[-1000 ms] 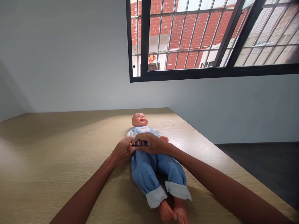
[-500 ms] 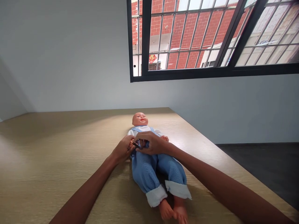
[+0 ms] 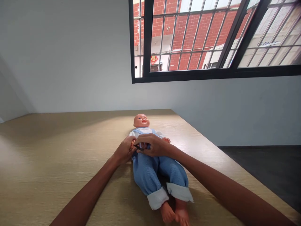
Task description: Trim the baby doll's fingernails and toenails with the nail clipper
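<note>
A baby doll [image 3: 150, 172] in blue overalls with white cuffs lies on its back, its head away from me and its bare feet nearest. My left hand [image 3: 124, 148] is closed around the doll's small hand [image 3: 133, 143] at the side of its body. Over the doll's belly, my right hand [image 3: 151, 145] pinches small dark nail clippers [image 3: 138, 147] between thumb and fingers. Their tip points at the doll's fingers and seems to touch them. My fingers partly cover the clippers, so their exact shape is hard to make out.
The doll rests on a light wooden table [image 3: 70, 150], whose right edge runs diagonally beside it. Dark floor [image 3: 263, 163] shows beyond that edge. A pale wall [image 3: 82, 62] and a barred window with a black frame [image 3: 188, 74] stand behind.
The dark arms of the clippers, spread apart earlier, now look closer together. Both hands and the doll stay nearly in place; the view has shifted very slightly.
</note>
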`<act>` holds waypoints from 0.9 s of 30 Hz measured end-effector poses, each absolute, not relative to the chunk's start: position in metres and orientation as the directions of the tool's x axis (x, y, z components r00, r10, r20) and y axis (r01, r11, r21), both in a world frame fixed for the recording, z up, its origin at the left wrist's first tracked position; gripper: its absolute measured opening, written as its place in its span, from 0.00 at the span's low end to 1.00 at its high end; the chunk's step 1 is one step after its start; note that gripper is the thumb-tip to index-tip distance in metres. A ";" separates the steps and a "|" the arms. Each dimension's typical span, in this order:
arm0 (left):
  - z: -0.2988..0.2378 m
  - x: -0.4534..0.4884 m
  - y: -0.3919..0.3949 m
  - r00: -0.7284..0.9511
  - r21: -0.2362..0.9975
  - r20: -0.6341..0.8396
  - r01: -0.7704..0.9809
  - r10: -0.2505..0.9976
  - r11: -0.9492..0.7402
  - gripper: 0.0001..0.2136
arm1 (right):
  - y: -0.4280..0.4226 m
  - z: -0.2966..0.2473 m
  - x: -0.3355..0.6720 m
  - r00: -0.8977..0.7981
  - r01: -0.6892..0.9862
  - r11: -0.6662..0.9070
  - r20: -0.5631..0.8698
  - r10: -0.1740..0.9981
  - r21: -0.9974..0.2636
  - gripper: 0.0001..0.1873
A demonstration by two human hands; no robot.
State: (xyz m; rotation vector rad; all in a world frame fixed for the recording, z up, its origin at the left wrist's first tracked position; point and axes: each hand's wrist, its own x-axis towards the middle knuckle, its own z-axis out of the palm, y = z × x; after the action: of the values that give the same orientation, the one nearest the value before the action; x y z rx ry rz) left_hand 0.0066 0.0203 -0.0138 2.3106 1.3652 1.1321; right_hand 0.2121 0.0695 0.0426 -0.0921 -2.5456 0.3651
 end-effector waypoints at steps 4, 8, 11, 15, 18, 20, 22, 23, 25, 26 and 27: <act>-0.014 0.006 0.021 0.273 0.540 0.505 0.640 0.819 -0.547 0.12 | 0.068 0.046 0.213 -0.853 -0.028 0.964 0.509 0.116 -0.266 0.08; -0.014 0.005 0.021 0.270 0.549 0.509 0.629 0.817 -0.550 0.13 | 0.067 0.046 0.213 -0.877 -0.034 0.981 0.477 0.062 -0.192 0.08; -0.014 0.005 0.020 0.265 0.557 0.514 0.620 0.816 -0.552 0.17 | 0.066 0.045 0.212 -0.889 -0.033 0.992 0.456 0.026 -0.119 0.08; -0.015 0.005 0.020 0.258 0.564 0.518 0.614 0.816 -0.552 0.20 | 0.066 0.043 0.212 -0.886 -0.021 0.994 0.462 0.032 -0.110 0.08; -0.016 0.005 0.020 0.256 0.569 0.516 0.610 0.817 -0.551 0.20 | 0.065 0.042 0.211 -0.864 0.052 0.984 0.487 0.131 -0.173 0.05; -0.017 0.004 0.021 0.255 0.573 0.515 0.608 0.818 -0.550 0.20 | 0.064 0.042 0.211 -0.847 0.088 0.974 0.499 0.184 -0.210 0.06; -0.019 0.003 0.021 0.256 0.574 0.518 0.604 0.816 -0.553 0.20 | 0.063 0.043 0.212 -0.851 0.081 0.972 0.493 0.182 -0.219 0.07; -0.019 0.003 0.022 0.255 0.574 0.520 0.602 0.815 -0.555 0.20 | 0.063 0.044 0.212 -0.857 0.071 0.973 0.485 0.173 -0.220 0.07; -0.021 0.003 0.022 0.251 0.576 0.524 0.600 0.814 -0.556 0.21 | 0.064 0.044 0.212 -0.869 0.051 0.973 0.470 0.153 -0.224 0.08; -0.022 0.002 0.023 0.248 0.577 0.526 0.598 0.813 -0.556 0.22 | 0.065 0.045 0.212 -0.874 0.044 0.973 0.464 0.147 -0.226 0.09; -0.023 0.002 0.023 0.246 0.578 0.529 0.597 0.813 -0.556 0.22 | 0.066 0.045 0.212 -0.877 0.038 0.973 0.460 0.143 -0.229 0.09</act>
State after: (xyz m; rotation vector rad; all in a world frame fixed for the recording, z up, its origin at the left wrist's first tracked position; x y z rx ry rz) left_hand 0.0023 0.0229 -0.0227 2.2617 1.3151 1.2062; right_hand 0.2119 0.0656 0.0446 -0.1284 -2.6294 0.2917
